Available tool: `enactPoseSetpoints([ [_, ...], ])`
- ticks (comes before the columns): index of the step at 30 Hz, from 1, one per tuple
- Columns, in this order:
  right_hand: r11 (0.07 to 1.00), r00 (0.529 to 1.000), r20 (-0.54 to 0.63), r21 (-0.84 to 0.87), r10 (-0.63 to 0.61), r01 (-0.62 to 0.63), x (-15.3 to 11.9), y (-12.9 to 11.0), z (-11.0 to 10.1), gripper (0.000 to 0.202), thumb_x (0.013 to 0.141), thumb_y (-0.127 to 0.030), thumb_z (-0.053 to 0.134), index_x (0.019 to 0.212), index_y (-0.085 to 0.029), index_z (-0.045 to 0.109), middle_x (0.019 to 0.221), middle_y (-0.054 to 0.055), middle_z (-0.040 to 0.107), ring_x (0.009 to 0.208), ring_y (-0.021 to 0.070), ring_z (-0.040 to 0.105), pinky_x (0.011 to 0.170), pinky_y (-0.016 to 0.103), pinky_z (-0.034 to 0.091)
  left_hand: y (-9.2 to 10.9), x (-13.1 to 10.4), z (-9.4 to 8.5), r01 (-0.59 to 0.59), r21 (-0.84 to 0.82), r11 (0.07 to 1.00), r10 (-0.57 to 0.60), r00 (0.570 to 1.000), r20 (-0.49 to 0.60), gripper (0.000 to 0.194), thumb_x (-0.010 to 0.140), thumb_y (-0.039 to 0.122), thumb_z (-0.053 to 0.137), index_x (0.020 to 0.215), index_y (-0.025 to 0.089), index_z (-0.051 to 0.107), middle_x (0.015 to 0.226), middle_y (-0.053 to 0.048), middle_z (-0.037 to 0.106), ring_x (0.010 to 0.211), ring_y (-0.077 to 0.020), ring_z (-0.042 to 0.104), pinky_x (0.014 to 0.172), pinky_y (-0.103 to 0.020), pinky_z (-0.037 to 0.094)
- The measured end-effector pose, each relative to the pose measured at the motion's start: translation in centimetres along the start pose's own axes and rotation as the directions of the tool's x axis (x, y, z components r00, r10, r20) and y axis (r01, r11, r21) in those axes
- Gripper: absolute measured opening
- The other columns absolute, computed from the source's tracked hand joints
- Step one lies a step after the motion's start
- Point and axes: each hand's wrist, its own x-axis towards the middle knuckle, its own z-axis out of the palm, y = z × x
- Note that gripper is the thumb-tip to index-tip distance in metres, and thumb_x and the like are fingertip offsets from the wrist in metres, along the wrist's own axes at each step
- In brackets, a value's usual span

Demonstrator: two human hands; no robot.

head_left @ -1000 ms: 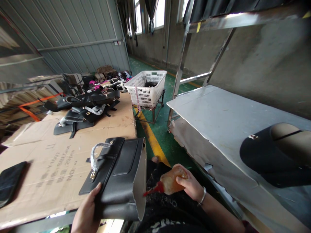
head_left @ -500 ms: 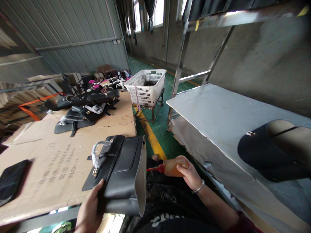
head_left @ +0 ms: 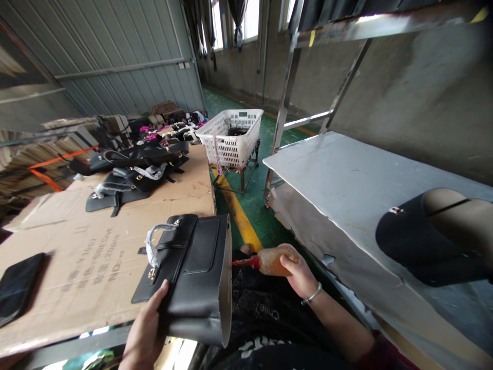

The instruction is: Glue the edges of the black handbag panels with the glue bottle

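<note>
A black bag piece (head_left: 202, 252) lies at the near edge of the cardboard-covered table (head_left: 96, 252), its open side turned to the right. Its handle (head_left: 152, 249) is wrapped in clear plastic. My left hand (head_left: 144, 326) grips the bag's lower left part, thumb on top and the other fingers hidden beneath. In my right hand (head_left: 298, 272) is a bottle (head_left: 273, 261) of amber liquid with a red nozzle. The nozzle tip points left, close to the bag's right edge; whether it touches cannot be told.
Black bag parts (head_left: 127, 180) lie farther back on the table, and a dark flat piece (head_left: 21, 288) at the left. A white basket (head_left: 233, 146) stands ahead. The grey table (head_left: 346, 174) at right holds a curved black piece (head_left: 412, 236).
My right hand and the bottle have shifted very slightly up and to the left. My left hand still holds the bag, its thumb a little farther right and up.
</note>
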Motion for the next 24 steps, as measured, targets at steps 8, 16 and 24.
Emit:
enactPoseSetpoints([
  [8,0.993,0.998,0.050,-0.115,-0.033,0.038,0.9,-0.6,0.3,0.051,0.054,-0.051,0.095,0.087,-0.023,0.067,0.073,-0.001,0.067,0.070,0.0204,0.060,0.069,0.033,0.048,-0.1,0.2,-0.2,0.014,-0.001,1.000,-0.014,1.000,-0.016,0.019,0.090,0.017,0.066,0.103,0.006,0.074,0.071,-0.009,0.077,0.075,-0.0259,0.077,0.072,-0.034,0.064],
  [16,0.985,0.981,0.139,-0.124,0.134,-0.117,-2.4,0.2,-1.2,0.053,0.056,-0.051,0.095,0.090,-0.022,0.067,0.076,0.001,0.068,0.071,0.0210,0.059,0.068,0.034,0.046,-0.2,0.4,-0.1,-0.023,-0.019,1.000,0.023,0.999,-0.032,0.016,0.091,0.015,0.064,0.100,0.006,0.074,0.062,-0.006,0.074,0.079,-0.0256,0.077,0.078,-0.033,0.064],
  [24,0.983,0.954,0.264,-0.153,0.141,-0.103,-4.1,0.7,-1.9,0.046,0.064,-0.049,0.090,0.092,-0.021,0.067,0.074,0.001,0.065,0.067,0.0195,0.057,0.064,0.032,0.045,-0.4,0.3,-0.1,-0.044,-0.036,0.998,0.043,0.999,-0.029,0.018,0.091,0.015,0.065,0.102,0.004,0.074,0.064,-0.006,0.074,0.080,-0.0249,0.077,0.077,-0.032,0.064],
])
